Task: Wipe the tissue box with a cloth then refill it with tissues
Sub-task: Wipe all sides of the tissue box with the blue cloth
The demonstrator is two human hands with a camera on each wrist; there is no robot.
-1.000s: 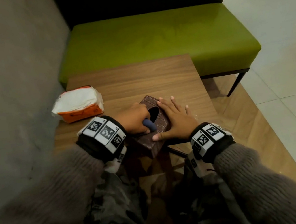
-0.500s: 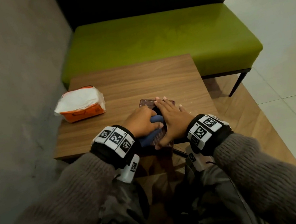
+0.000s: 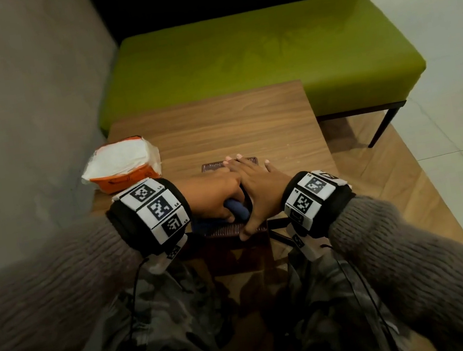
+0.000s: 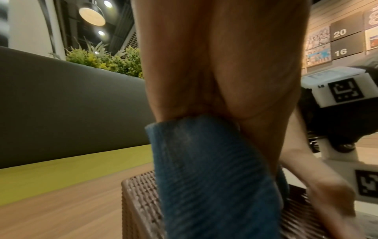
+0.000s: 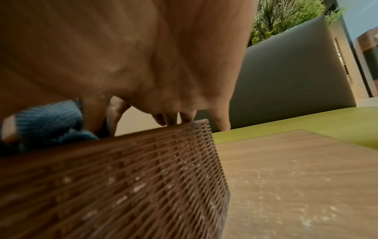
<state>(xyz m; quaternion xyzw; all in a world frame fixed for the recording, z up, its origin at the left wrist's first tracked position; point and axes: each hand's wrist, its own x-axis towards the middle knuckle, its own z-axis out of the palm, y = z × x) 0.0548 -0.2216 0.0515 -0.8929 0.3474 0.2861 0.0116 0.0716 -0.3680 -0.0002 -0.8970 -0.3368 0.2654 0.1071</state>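
Observation:
A brown woven tissue box point(image 3: 228, 229) point(image 4: 141, 202) point(image 5: 114, 177) stands at the near edge of the wooden table point(image 3: 232, 127). My left hand point(image 3: 215, 195) grips a folded blue cloth point(image 3: 236, 209) point(image 4: 208, 174) point(image 5: 47, 121) and holds it against the box's top. My right hand point(image 3: 256, 189) lies flat on the box's top with straight fingers point(image 5: 222, 124) reaching its far edge, thumb at the near edge. An orange pack of white tissues point(image 3: 122, 164) lies on the table's left side, beyond my left wrist.
A green bench seat point(image 3: 252, 61) with a dark backrest stands behind the table. A grey wall point(image 3: 20, 116) runs close along the left. Tiled floor point(image 3: 455, 111) opens to the right. My lap is under the table's near edge.
Both hands and the box have shifted toward the table's near edge. The box has turned square to the table. My left hand has drawn the cloth back across the top.

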